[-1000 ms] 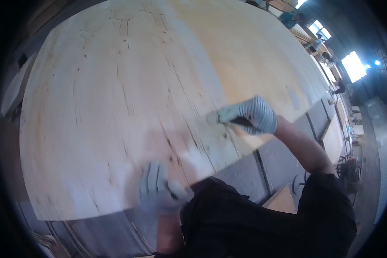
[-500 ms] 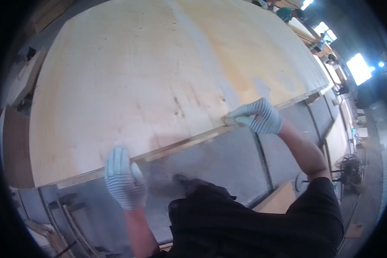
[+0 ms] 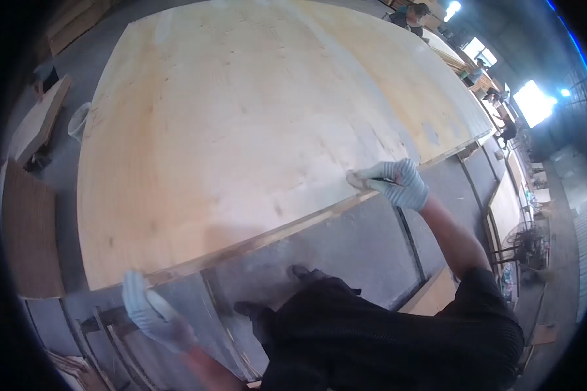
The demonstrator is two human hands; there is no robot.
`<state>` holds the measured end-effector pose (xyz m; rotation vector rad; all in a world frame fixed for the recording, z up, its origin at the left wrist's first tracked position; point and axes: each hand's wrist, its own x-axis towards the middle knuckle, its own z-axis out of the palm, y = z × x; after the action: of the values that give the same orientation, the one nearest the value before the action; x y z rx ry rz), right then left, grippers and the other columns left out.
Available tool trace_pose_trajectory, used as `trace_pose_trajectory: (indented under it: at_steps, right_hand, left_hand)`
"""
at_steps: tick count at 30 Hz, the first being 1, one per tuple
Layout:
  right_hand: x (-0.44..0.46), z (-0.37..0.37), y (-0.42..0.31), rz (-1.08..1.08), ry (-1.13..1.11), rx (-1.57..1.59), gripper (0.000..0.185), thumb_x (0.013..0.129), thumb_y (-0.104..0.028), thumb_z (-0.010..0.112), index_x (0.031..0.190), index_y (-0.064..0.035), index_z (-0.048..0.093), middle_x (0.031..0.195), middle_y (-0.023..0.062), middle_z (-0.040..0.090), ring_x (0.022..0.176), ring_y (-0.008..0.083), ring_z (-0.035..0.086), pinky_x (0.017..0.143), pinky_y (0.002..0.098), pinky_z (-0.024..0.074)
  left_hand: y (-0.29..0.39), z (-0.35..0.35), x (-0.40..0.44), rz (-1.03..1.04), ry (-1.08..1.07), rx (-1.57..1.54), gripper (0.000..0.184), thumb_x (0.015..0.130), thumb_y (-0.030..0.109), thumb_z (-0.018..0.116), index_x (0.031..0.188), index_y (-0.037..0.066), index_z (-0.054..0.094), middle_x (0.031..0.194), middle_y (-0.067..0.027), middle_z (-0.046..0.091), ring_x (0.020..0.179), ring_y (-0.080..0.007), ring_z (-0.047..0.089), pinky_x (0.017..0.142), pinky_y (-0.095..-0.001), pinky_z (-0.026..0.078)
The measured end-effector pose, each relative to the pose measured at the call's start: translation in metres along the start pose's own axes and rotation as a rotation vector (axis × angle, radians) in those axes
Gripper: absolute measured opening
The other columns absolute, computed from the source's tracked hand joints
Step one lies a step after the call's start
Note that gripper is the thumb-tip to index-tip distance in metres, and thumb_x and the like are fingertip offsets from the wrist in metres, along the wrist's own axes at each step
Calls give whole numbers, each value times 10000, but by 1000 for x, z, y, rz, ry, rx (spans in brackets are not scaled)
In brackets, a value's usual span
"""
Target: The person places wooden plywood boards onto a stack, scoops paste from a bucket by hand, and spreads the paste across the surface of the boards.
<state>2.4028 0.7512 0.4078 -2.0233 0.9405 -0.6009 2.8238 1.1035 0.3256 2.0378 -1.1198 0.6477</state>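
A large pale wood veneer sheet [image 3: 241, 137] with knots and a yellowish band lies flat in front of me, on top of other board whose edge shows along the near side. My left hand [image 3: 153, 316], in a striped white glove, is at the sheet's near left corner with its fingers stretched out, slightly blurred. Whether it touches the edge is unclear. On the near edge, farther right, my right hand [image 3: 401, 184] wears the same kind of glove. Its thumb and fingers are pinched together at the sheet's surface; what lies between them cannot be made out.
A brown board stack [image 3: 29, 234] stands at the left, beside a pale bucket [image 3: 79, 122]. A floor fan [image 3: 528, 246] stands at the right. Another person [image 3: 411, 16] is at the far side, with several others farther back. Wood strips [image 3: 120, 355] lie low at the left.
The veneer sheet appears shifted rightward, and the bucket has come into view behind its left edge. My left hand has moved left and down towards the corner; my right hand stays at the edge.
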Motion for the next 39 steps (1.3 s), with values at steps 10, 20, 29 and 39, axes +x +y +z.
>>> trace_pose_trajectory:
  at_steps: [10, 20, 29, 39]
  right_hand:
    - [202, 146, -187, -34, 61, 357, 389, 990, -180, 777, 1313, 33, 747, 1090, 79, 786, 934, 139, 737, 795, 292, 590]
    - [658, 264, -180, -65, -213, 1041, 353, 919, -178, 820, 1199, 29, 764, 1013, 79, 786, 862, 154, 742, 756, 323, 601]
    - [730, 344, -141, -288, -356, -188, 246, 837, -64, 851, 1077, -10, 844, 962, 88, 824, 865, 148, 752, 788, 335, 613]
    - [107, 347, -228, -491, -296, -163, 226, 916, 7, 847, 1135, -44, 827, 1163, 108, 828, 1059, 182, 797, 959, 348, 636]
  left_hand:
    - [-120, 2, 103, 36, -96, 85, 340, 980, 174, 646, 1268, 0, 692, 1323, -242, 705, 1202, -494, 667, 1071, -551, 521]
    - [-137, -4, 161, -374, -250, -32, 473, 1051, 256, 606, 1420, -36, 658, 1430, -292, 653, 1252, -475, 665, 1087, -513, 546]
    - [-160, -26, 128, -381, -431, -24, 464, 1042, 180, 632, 1442, -55, 630, 1383, -296, 669, 1185, -486, 672, 1035, -511, 556]
    - [-170, -93, 47, 6, -606, -131, 685, 983, 327, 629, 1504, -100, 503, 1547, -391, 491, 1413, -618, 471, 1160, -608, 445]
